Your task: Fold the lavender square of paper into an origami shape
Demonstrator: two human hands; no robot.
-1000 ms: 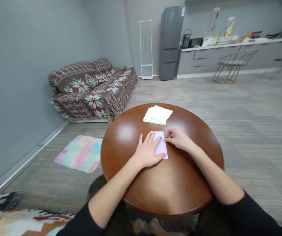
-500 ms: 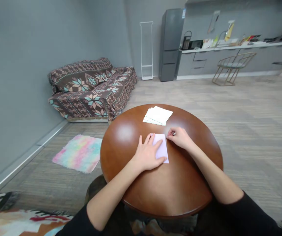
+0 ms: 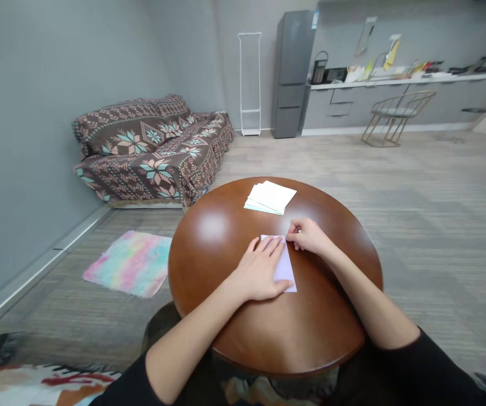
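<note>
Head view: left hand (image 3: 262, 273) on flat lilac paper (image 3: 284, 272), glossy round table (image 3: 209, 270).

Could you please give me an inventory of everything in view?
Lilac paper sheet: one, lilac, on the table under the left hand
White sheets: several, white, overlapping near the table's far edge
Round table: one, brown, centre
Sofa: one, brown patterned cover, left
Fluffy rug: one, pastel multicoloured, floor left
Rack: one, white, back wall
Refrigerator: one, grey, right of the rack
Kitchen counter: one, grey, back right; its small items are unclear
Chair: one, gold-framed, before the counter
Patterned fabric: one visible area, multicoloured, lower left
Sleeves: two, black, bottom
Left hand: one, bare, on the lilac sheet
Right hand: one, bare, at its far right corner
</note>
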